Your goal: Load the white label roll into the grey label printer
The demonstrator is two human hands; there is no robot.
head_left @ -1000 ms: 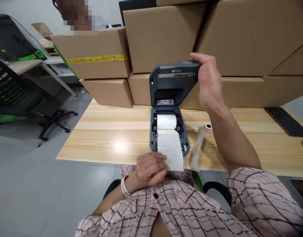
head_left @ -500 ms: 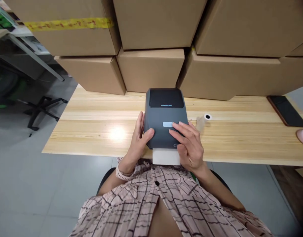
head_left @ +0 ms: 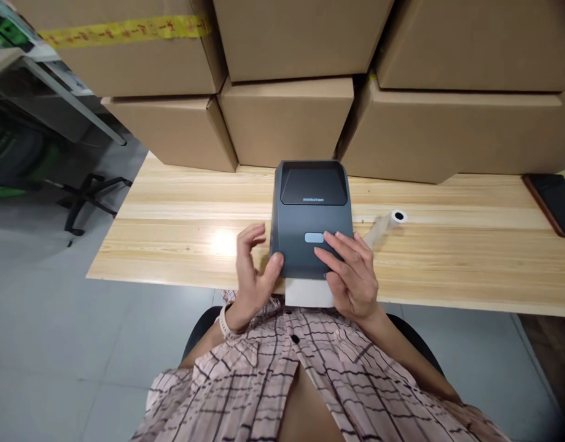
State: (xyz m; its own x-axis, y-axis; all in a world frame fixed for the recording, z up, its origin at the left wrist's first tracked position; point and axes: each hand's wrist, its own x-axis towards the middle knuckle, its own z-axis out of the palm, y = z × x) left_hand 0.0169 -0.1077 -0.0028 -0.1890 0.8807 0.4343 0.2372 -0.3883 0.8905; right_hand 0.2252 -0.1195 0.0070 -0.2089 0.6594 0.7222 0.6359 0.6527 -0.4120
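Observation:
A dark grey-blue label printer (head_left: 294, 218) with a black window and a light blue button stands on the wooden table in front of me. White label paper (head_left: 305, 293) sticks out of its near edge. My left hand (head_left: 255, 270) is at the printer's left side, fingers apart and curved away from it, the thumb tip at the near left corner. Fingers spread, my right hand (head_left: 354, 273) rests on the top near the button, its thumb beside the paper. I see nothing held in either hand.
Stacked cardboard boxes (head_left: 287, 120) line the back of the table (head_left: 181, 227). A small white roll (head_left: 397, 217) lies right of the printer, and a dark phone (head_left: 553, 202) is at the far right. An office chair (head_left: 86, 196) stands on the floor at left.
My left hand's fingers have come off the printer's left side and opened outward. My right hand stays on top. The view has shifted slightly.

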